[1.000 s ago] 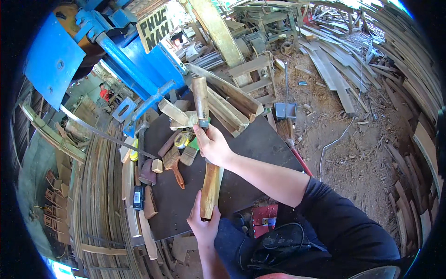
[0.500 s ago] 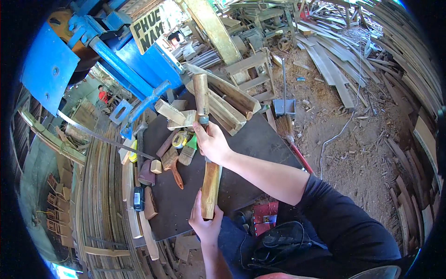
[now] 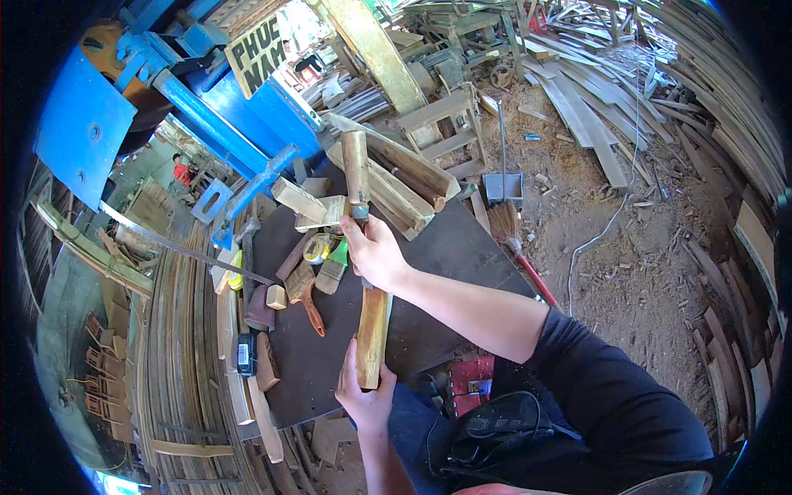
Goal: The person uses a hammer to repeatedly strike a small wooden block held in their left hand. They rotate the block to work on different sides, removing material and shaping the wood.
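Right hand (image 3: 377, 254) clamps a brown cylindrical wooden-handled tool (image 3: 355, 169). Left hand (image 3: 366, 405) grips a yellowish wooden bar (image 3: 374, 334) at six o'clock, seemingly steadying it.

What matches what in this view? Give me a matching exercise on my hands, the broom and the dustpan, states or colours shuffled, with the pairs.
Things
1. Left hand
2. Broom
3. Right hand
4. Dustpan

States or colours
A. Gripping a tool just below its metal collar
B. Grey-blue tray
C. Holding the near end of a wooden piece
D. Red handle

Pairs: 1-C, 2-D, 3-A, 4-B
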A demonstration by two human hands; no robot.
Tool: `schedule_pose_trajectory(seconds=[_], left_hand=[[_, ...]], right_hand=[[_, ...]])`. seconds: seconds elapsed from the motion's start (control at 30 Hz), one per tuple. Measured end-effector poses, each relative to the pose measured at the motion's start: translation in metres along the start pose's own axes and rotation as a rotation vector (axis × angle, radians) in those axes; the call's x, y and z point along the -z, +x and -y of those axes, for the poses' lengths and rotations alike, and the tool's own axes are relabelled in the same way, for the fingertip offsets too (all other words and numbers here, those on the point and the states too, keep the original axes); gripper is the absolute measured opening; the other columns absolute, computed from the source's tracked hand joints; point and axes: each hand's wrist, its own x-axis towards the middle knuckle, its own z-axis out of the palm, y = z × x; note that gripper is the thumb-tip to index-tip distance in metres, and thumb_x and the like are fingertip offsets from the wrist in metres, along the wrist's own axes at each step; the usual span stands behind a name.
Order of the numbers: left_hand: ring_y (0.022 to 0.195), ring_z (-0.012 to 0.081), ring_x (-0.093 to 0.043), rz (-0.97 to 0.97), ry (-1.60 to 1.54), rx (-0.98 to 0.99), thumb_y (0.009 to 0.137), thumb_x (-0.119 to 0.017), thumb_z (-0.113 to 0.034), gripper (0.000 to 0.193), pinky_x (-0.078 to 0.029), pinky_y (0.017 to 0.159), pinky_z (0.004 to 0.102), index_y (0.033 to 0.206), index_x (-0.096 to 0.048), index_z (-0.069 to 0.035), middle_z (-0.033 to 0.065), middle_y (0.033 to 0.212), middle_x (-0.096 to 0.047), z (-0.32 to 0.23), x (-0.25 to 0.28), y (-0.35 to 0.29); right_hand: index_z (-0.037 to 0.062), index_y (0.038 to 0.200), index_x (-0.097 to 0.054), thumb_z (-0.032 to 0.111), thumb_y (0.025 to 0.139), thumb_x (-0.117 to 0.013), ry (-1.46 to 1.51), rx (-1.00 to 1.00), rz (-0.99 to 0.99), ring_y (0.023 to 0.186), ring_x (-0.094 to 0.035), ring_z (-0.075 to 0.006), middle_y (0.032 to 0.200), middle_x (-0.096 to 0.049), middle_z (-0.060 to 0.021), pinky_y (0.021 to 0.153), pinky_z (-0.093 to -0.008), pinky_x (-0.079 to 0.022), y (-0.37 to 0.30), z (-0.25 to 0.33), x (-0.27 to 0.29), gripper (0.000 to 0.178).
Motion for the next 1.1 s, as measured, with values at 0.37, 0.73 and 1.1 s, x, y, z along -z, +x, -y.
schedule_pose_trajectory(seconds=[0.37, 0.73, 1.1], left_hand=[[0.112, 0.0365, -0.070, -0.009, 0.006, 0.002, 0.070, -0.072, 0.001, 0.064, -0.056, 0.096, 0.0414, 0.134, -0.061, 0.001, 0.0224, 0.125, -0.070, 0.0010, -0.0011, 0.0001], [0.112, 0.0371, -0.070, -0.005, 0.023, -0.002, 0.070, -0.072, -0.001, 0.065, -0.055, 0.097, 0.0418, 0.134, -0.061, 0.002, 0.0233, 0.125, -0.069, -0.0002, -0.0004, -0.0003], [0.113, 0.0366, -0.070, -0.004, 0.038, 0.002, 0.070, -0.071, 0.001, 0.066, -0.055, 0.097, 0.0415, 0.135, -0.060, 0.001, 0.0218, 0.126, -0.069, -0.0011, -0.0008, 0.0001]], right_hand=[[0.0092, 0.091, -0.047, 0.032, 0.108, -0.052, 0.008, 0.021, 0.014, 0.042, -0.039, -0.0065, 0.058, -0.042, 0.0054, 0.039, -0.0268, -0.032, -0.0003, 0.0020, -0.0028, 0.029], [0.0088, 0.092, -0.048, 0.030, 0.108, -0.053, 0.011, 0.002, 0.021, 0.043, -0.040, -0.0067, 0.059, -0.042, 0.0047, 0.040, -0.0274, -0.033, -0.0013, 0.0043, -0.0022, 0.027], [0.0072, 0.094, -0.050, 0.030, 0.107, -0.054, -0.008, 0.018, 0.002, 0.044, -0.042, -0.0076, 0.060, -0.045, 0.0038, 0.041, -0.0277, -0.035, -0.0009, 0.0029, -0.0023, 0.026]])
